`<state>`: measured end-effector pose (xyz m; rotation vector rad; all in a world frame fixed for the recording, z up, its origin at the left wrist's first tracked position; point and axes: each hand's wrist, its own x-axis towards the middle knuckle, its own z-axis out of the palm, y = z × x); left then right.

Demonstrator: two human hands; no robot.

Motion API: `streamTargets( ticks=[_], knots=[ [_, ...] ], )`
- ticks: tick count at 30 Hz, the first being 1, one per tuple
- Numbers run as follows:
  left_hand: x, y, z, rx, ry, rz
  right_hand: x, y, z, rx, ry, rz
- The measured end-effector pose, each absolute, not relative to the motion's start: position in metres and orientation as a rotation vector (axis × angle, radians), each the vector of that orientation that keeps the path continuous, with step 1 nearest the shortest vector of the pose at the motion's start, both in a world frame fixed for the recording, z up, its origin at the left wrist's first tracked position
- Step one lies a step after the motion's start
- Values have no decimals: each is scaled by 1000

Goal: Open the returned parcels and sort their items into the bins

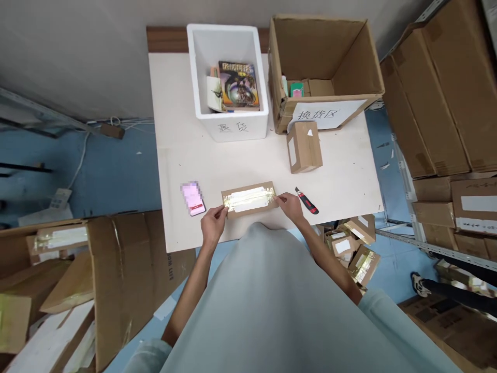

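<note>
A flat cardboard box (250, 213) lies at the table's front edge, with a white label and shiny clear tape running along its upper face. My left hand (214, 224) pinches the box's left end between thumb and fingers. At the right end, my right hand (290, 206) holds the box or the tape end with its fingertips; which of the two is too small to tell. A red and black utility knife (307, 201) rests just right of my right hand. Left of the box is a phone (193, 198) with its screen lit and blurred.
At the table's (178, 150) back stand a white foam box (240, 128) with books and a large open carton (324, 28). A small taped box (306, 148) sits before the carton. Parcels pile up below right (351, 238); another carton (135, 280) stands left. Someone's leg (450, 291) shows at right.
</note>
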<state>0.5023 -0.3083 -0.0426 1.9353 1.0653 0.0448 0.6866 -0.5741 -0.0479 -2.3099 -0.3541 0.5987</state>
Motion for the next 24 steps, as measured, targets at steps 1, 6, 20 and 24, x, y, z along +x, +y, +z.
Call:
streamTargets(
  ticks=[1,6,20,24],
  knots=[
    [504,-307,-41,1960,1083,-2,686,-573,-48,-2331,-361,624],
    [515,-309,-39,2054,1184,-149,690,-573,-54,-2392,-391,688],
    [693,-377,1,2309,439,139,835,-578,-61,-2670,123,257],
    [682,-368,0,2305,481,114,814,-570,-71,-2644,45,179]
  ],
)
